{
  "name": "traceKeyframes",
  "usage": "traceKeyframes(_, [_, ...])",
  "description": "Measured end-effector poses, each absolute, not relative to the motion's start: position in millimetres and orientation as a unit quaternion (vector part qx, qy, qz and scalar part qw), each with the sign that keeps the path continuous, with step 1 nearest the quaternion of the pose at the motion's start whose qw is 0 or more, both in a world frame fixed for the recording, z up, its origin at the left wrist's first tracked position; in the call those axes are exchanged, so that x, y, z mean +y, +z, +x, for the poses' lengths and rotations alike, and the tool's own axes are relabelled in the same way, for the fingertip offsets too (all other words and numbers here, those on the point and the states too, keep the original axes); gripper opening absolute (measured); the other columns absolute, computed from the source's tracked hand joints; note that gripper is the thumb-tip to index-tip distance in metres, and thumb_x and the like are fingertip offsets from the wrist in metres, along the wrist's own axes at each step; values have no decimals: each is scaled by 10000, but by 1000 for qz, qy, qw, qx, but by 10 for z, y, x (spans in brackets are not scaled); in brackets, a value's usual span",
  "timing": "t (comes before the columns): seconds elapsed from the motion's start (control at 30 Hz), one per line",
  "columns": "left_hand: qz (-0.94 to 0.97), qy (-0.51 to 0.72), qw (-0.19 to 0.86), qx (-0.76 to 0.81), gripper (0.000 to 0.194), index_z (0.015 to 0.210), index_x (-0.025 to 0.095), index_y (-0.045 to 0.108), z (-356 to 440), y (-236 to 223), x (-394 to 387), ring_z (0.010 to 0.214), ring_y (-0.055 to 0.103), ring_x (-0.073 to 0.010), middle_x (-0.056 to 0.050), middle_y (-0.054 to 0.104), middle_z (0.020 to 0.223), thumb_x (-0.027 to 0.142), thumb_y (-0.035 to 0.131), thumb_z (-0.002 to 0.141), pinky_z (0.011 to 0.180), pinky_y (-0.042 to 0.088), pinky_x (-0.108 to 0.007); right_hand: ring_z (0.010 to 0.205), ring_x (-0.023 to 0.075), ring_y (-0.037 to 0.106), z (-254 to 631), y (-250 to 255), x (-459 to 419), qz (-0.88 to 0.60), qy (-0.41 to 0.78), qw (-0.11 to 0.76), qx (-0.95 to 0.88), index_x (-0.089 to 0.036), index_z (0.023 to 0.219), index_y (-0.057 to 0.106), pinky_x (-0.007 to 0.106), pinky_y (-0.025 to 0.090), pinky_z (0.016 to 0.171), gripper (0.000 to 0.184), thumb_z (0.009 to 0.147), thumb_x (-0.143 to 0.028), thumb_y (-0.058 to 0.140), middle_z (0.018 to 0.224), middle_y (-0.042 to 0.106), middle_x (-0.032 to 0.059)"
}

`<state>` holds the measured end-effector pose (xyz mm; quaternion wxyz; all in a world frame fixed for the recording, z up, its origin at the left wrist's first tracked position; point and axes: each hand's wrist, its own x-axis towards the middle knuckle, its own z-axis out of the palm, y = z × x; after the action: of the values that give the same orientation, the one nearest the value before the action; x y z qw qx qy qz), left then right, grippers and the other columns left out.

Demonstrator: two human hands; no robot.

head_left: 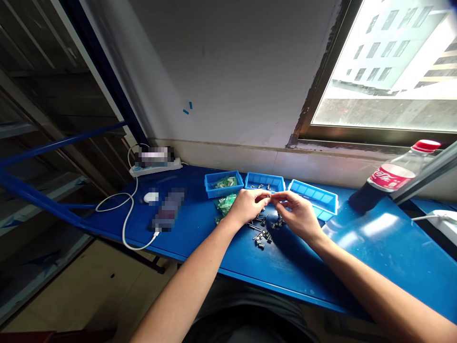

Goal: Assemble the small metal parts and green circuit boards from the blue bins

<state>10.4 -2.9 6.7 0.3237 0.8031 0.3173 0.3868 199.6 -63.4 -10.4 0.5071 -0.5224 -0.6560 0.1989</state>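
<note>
My left hand [248,206] and my right hand [298,213] meet fingertip to fingertip above the table, in front of the blue bins. Both are closed in a pinch; whatever sits between the fingertips is too small to make out. Beneath them lies a loose pile of small metal screws or fasteners [263,237]. The middle blue bin [274,180] holds a few similar metal pieces. Beside my left hand, green-and-clear small packets [225,204] lie on the table. More of them fill the left blue bin [214,192]. The right blue bin [326,208] is partly hidden by my right hand.
A cola bottle [392,176] stands at the right by the window. On the left lie a blurred phone-like object [168,209] with a white cable [124,233], a small white object [151,197] and a power strip [157,167]. The blue table [200,238] backs against a wall.
</note>
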Motion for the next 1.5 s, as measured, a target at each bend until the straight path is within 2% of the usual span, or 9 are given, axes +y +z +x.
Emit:
traceKeyframes(0.2, [804, 400, 327, 296, 232, 1009, 221, 857, 103, 36, -14, 950, 816, -209, -35, 853, 1020, 82, 724, 878, 914, 658, -336, 853, 249, 767, 2010, -124, -629, -530, 246, 514, -628, -247, 1022, 746, 389, 632, 762, 324, 938, -560, 751, 986, 803, 78])
traceKeyframes(0.47, [709, 426, 472, 305, 338, 1162, 168, 768, 133, 22, -16, 1021, 821, -228, -93, 843, 1068, 49, 764, 845, 978, 669, -388, 852, 238, 755, 2030, -152, -606, -521, 272, 523, -618, -243, 1009, 722, 373, 627, 756, 345, 919, -572, 770, 981, 792, 75])
traceKeyframes(0.6, [671, 422, 533, 296, 353, 1213, 154, 731, 134, 35, -5, 1089, 809, -249, -125, 835, 1113, 74, 775, 872, 999, 662, -399, 852, 229, 754, 2034, -163, -595, -511, 271, 528, -622, -250, 1043, 707, 378, 623, 782, 305, 938, -533, 752, 1006, 786, 68])
traceKeyframes(0.73, [669, 428, 529, 298, 373, 1245, 138, 710, 139, 38, -6, 1057, 814, -241, -149, 818, 1158, 89, 780, 882, 966, 670, -377, 864, 230, 745, 2035, -164, -586, -503, 225, 531, -644, -258, 1019, 672, 394, 613, 813, 207, 942, -436, 743, 984, 756, 49])
traceKeyframes(0.87, [736, 419, 426, 316, 376, 1289, 164, 703, 122, 40, -12, 991, 814, -222, -133, 799, 1217, 161, 762, 918, 920, 672, -358, 818, 232, 697, 2070, -110, -569, -505, 128, 515, -681, -273, 970, 647, 417, 598, 798, 83, 959, -346, 684, 944, 728, 43])
traceKeyframes(0.97, [841, 359, 265, 307, 222, 1174, 189, 770, 103, 35, -27, 1110, 773, -259, -103, 805, 1194, 235, 720, 962, 1024, 627, -404, 859, 251, 666, 2132, -63, -518, -498, 28, 493, -713, -280, 955, 644, 437, 584, 831, 31, 982, -289, 631, 953, 714, 59])
traceKeyframes(1.07, [899, 294, 174, 275, 264, 1225, 197, 771, 99, 6, -48, 1241, 713, -281, -107, 781, 1279, 297, 685, 996, 1111, 569, -414, 959, 277, 663, 2205, -56, -426, -489, -47, 477, -729, -272, 988, 671, 467, 563, 915, 79, 1000, -243, 599, 1017, 728, 82])
traceKeyframes(1.3, [930, 202, 110, 286, 349, 1349, 194, 722, 115, -22, -75, 1267, 679, -286, -91, 728, 1396, 326, 616, 1044, 1111, 554, -425, 1006, 306, 619, 2247, -137, -337, -484, -134, 398, -767, -250, 1054, 723, 501, 520, 939, 106, 1025, -234, 622, 1061, 768, 89])
traceKeyframes(1.5, [929, 196, 82, 302, 262, 1236, 179, 741, 140, -6, -94, 1193, 693, -267, -108, 737, 1294, 278, 607, 1035, 1032, 584, -382, 964, 281, 634, 2163, -163, -437, -461, -117, 410, -779, -248, 1058, 702, 475, 532, 910, 61, 1024, -232, 654, 1022, 764, 67])
